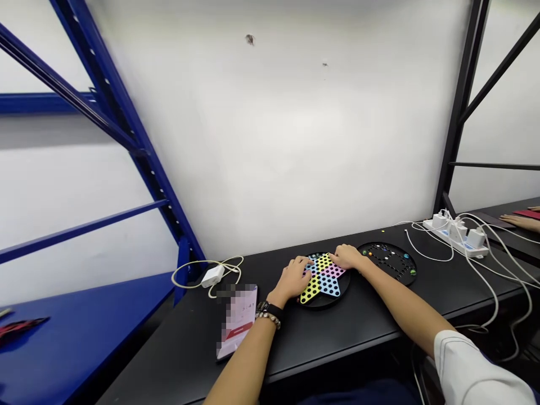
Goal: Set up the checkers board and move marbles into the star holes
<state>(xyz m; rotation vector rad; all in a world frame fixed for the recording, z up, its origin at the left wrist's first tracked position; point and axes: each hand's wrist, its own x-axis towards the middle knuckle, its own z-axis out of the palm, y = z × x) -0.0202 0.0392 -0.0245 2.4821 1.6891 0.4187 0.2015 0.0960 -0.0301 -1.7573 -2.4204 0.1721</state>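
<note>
Both my hands rest on a round black Chinese checkers board (pixel 320 301) with a multicoloured perforated star on top. My left hand (pixel 292 279) lies over the star's left side, and a black wristwatch (pixel 270 307) and a bead bracelet (pixel 268 319) circle that wrist. My right hand (pixel 346 257) lies on the star's far points. Whether either hand pinches a marble is hidden by the fingers. Just beyond it sits a second round black board (pixel 390 263) with several coloured marbles.
A smartphone (pixel 237 320) lies left of the boards on the black table (pixel 337 337). Behind it is a white charger (pixel 213 275) with looped cable. A power strip (pixel 455 236) and tangled white cables lie right. A co-worker's hand (pixel 518 223) rests far right. Blue shelving (pixel 126 140) stands left.
</note>
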